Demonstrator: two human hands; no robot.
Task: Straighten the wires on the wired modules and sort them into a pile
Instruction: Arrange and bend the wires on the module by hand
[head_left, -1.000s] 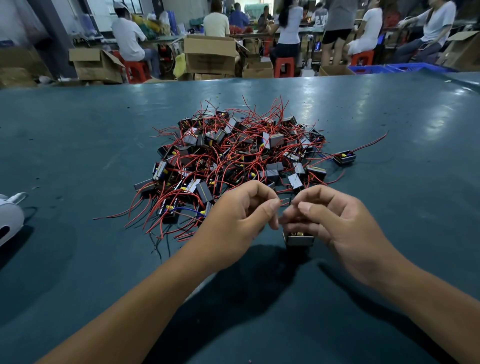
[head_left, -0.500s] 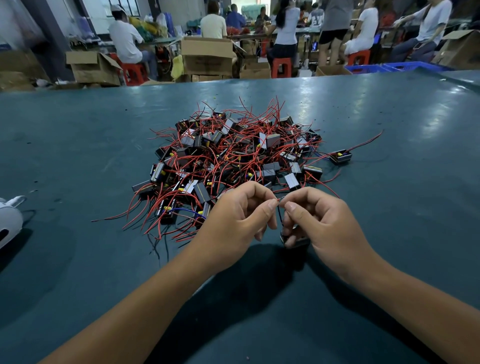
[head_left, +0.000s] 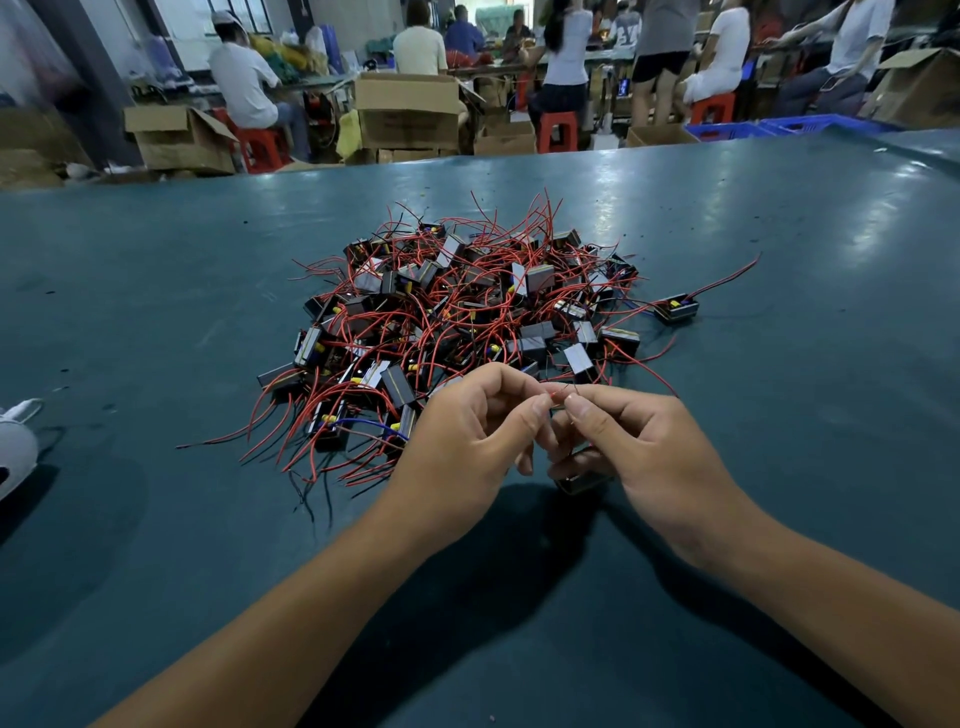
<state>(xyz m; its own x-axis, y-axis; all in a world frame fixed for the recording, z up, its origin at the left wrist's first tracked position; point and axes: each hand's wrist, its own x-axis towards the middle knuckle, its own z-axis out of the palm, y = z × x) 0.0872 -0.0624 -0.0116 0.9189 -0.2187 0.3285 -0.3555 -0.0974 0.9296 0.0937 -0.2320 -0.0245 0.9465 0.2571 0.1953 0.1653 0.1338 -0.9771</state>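
A tangled heap of small black modules with red wires (head_left: 467, 317) lies on the teal table (head_left: 156, 312). One module (head_left: 675, 310) sits apart at the heap's right, its red wire trailing right. In front of the heap, my left hand (head_left: 467, 441) and my right hand (head_left: 639, 447) meet fingertip to fingertip and pinch a short red wire (head_left: 557, 396) between thumbs and forefingers. A black module (head_left: 582, 482) hangs below them, under my right hand's fingers and mostly hidden.
A white object (head_left: 15, 447) lies at the table's left edge. Beyond the far edge stand cardboard boxes (head_left: 410, 111), red stools and blue crates, with several seated and standing people at other benches.
Both hands have lifted slightly with the module, which was resting lower near the table. The pinch on the red wire has moved up toward its end.
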